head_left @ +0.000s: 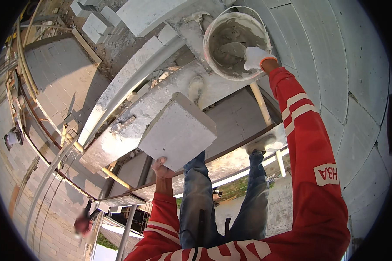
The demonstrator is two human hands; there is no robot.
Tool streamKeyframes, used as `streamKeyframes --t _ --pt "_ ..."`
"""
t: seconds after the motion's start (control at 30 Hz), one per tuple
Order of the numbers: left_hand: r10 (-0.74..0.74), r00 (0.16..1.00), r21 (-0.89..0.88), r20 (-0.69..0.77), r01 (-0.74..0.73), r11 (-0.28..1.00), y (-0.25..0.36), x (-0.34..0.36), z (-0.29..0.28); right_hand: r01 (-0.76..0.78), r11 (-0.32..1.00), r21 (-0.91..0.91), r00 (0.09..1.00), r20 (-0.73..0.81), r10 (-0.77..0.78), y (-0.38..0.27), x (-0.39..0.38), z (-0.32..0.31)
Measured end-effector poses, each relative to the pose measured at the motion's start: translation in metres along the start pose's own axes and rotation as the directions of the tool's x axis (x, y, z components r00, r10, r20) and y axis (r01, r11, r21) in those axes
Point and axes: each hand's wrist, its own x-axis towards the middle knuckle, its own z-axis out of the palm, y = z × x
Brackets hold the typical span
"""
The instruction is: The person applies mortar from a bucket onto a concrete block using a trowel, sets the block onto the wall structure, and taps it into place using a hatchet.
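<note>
Left hand (162, 168) holding one block (178, 130), right hand (254, 58) (gloved) gripping one trowel (233, 49) inside one bucket (230, 77)

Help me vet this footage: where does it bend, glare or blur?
Head view: fisheye curves the block wall at right; head view: sunlight whitens part of the plank left of the held block; head view: the distant person at lower left looks blurred.

Bright daylight fills the scene, glaring on the platform plank (111, 145) and casting hard-edged shadow across the left-hand wall (63, 65), while the right-hand wall (326, 65) lies in soft, even shade. Fisheye distortion bends straight edges toward a black rim; a distant person (83, 225) is blurred.
</note>
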Motion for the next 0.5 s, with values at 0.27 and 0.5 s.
streamKeyframes --t 0.27,0.5 --pt "0.013 0.999 -0.098 0.032 -0.009 0.995 -0.033 0.008 0.022 0.085 0.996 -0.040 0.996 -0.009 -0.085 0.017 0.011 0.006" --pt "0.025 1.000 -0.099 0.012 -0.024 0.995 -0.036 0.017 0.031 -0.022 0.896 0.444 0.953 0.280 -0.116 0.032 -0.057 -0.019"
